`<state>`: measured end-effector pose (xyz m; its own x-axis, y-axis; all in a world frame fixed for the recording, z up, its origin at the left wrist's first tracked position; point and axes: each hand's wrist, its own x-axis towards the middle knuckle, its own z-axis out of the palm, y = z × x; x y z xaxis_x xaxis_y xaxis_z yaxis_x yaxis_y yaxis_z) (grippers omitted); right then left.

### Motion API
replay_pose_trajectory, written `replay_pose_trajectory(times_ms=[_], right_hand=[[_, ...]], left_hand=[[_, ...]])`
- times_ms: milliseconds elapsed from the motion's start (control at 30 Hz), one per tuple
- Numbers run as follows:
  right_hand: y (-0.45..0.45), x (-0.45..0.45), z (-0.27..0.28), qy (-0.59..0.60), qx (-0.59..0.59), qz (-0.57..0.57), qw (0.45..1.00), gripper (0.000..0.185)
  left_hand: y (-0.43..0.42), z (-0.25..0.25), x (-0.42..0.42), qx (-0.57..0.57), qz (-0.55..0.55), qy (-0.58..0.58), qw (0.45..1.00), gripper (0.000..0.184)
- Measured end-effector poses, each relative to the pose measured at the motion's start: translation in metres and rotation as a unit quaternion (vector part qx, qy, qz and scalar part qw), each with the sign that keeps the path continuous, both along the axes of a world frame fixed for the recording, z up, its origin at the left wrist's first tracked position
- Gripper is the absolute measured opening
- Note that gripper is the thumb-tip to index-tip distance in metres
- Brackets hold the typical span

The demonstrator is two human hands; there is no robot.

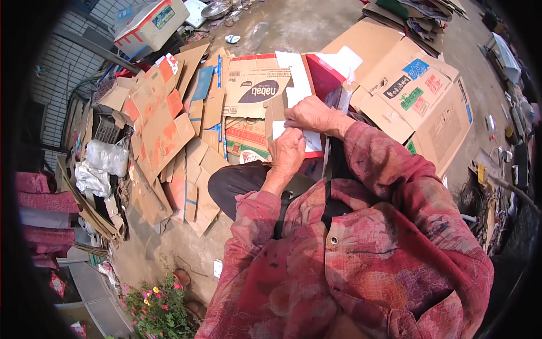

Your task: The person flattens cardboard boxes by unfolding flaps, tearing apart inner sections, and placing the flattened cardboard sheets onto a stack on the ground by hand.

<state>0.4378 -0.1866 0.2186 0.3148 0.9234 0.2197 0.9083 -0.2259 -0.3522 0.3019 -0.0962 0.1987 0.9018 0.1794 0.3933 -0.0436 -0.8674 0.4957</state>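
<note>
- A red-and-white carton (296,79) was held at upper centre, apparently close for steadiness.
- The left hand (287,151) and right hand (314,115) had curled fingers clamped on it, likely for leverage.
- Flattened cardboard (161,121) overlapped at upper left, seemingly saving room.

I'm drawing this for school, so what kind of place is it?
Likely an outdoor yard where scrap collects: flattened cardboard lies in heaps, with crumpled plastic beside it and a flowering plant nearby.
</note>
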Motion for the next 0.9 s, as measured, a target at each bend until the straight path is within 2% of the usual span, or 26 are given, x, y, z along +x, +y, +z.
replay_pose_trajectory(times_ms=[67,200,267,300,367,467,700,800,900], right_hand=[[0.002,-0.004,-0.006,-0.058,0.011,-0.02,0.998,0.028],[0.006,-0.005,-0.014,-0.076,0.028,-0.014,0.997,0.025],[0.015,0.006,-0.023,-0.11,0.004,-0.061,0.992,0.022],[0.017,0.018,-0.031,-0.111,0.061,-0.06,0.99,0.03],[0.019,0.021,-0.027,-0.094,0.036,-0.068,0.993,0.032],[0.022,0.02,-0.029,-0.09,0.03,-0.077,0.993,0.033],[0.012,0.013,-0.014,-0.024,0.057,-0.098,0.993,0.036],[0.012,0.013,-0.014,-0.025,0.069,-0.098,0.992,0.037],[0.013,0.01,-0.01,-0.019,0.072,-0.115,0.991,0.037]], left_hand=[[-0.003,0.002,0.0,0.039,-0.046,-0.044,0.997,0.011],[-0.004,-0.003,-0.005,0.057,-0.069,-0.046,0.995,0.011],[-0.014,-0.006,-0.015,0.075,-0.168,-0.016,0.983,0.012],[-0.026,-0.013,-0.03,0.073,-0.216,0.0,0.974,0.012],[-0.035,-0.032,-0.048,0.023,-0.146,-0.013,0.989,0.011],[-0.03,-0.016,-0.057,-0.012,-0.14,0.003,0.99,0.012],[-0.019,0.005,-0.074,0.003,-0.109,0.007,0.994,0.013],[-0.015,0.02,-0.083,0.051,-0.084,-0.017,0.995,0.033],[0.012,0.022,-0.068,0.029,0.053,-0.106,0.992,0.04]])
